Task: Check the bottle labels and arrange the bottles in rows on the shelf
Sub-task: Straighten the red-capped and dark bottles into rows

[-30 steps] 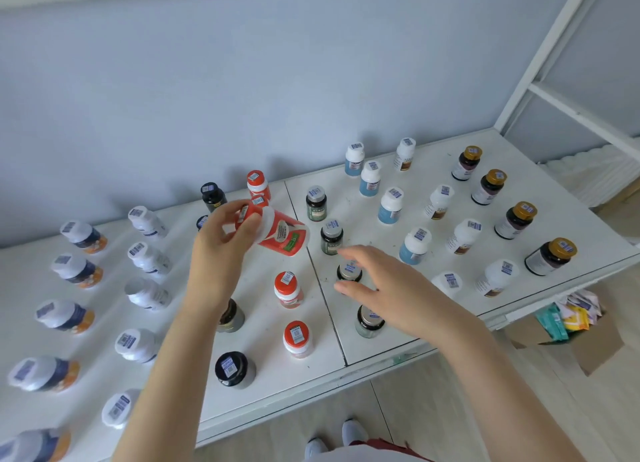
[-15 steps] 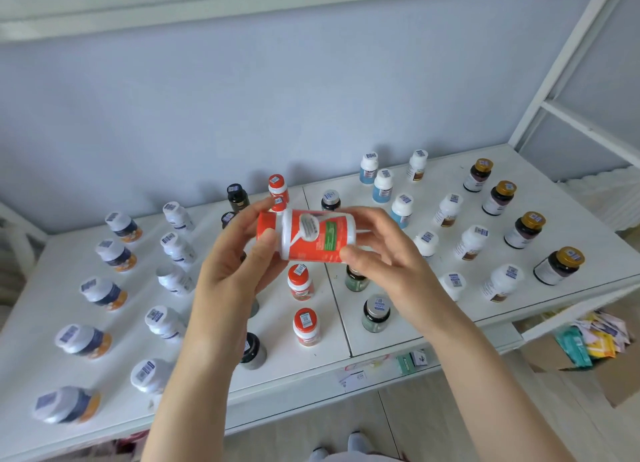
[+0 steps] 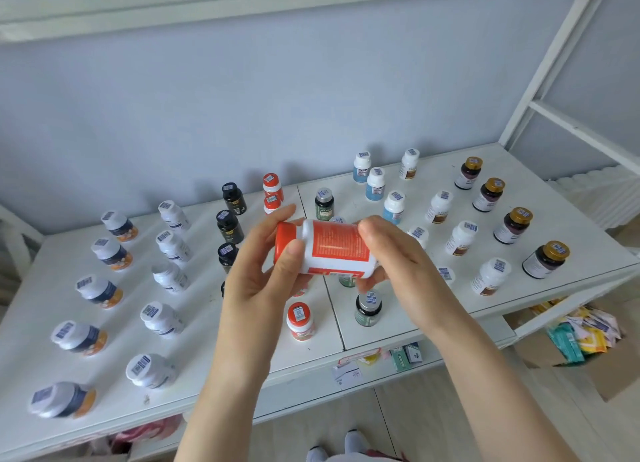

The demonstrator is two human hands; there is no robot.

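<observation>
Head view. A red-and-white bottle (image 3: 332,248) is held on its side in the air above the middle of the white shelf (image 3: 201,340), its red cap (image 3: 284,239) pointing to the person's left and its printed red label facing up. The left grip (image 3: 266,274) grasps the cap end, thumb over the cap and fingers curled behind it. The right grip (image 3: 398,264) grasps the base end, fingers curled over the top and under the bottom. On the shelf below, upright bottles stand in rows running front to back: blue-and-orange-labelled bottles (image 3: 98,291) at far left, then white bottles (image 3: 166,278), black bottles (image 3: 228,224), red-capped bottles (image 3: 299,319), green bottles (image 3: 367,307), blue-labelled bottles (image 3: 375,184), brown-labelled white bottles (image 3: 460,238) and gold-capped dark bottles (image 3: 512,224) at far right. A cardboard box (image 3: 616,375) of coloured sachets sits on the floor, lower right.
</observation>
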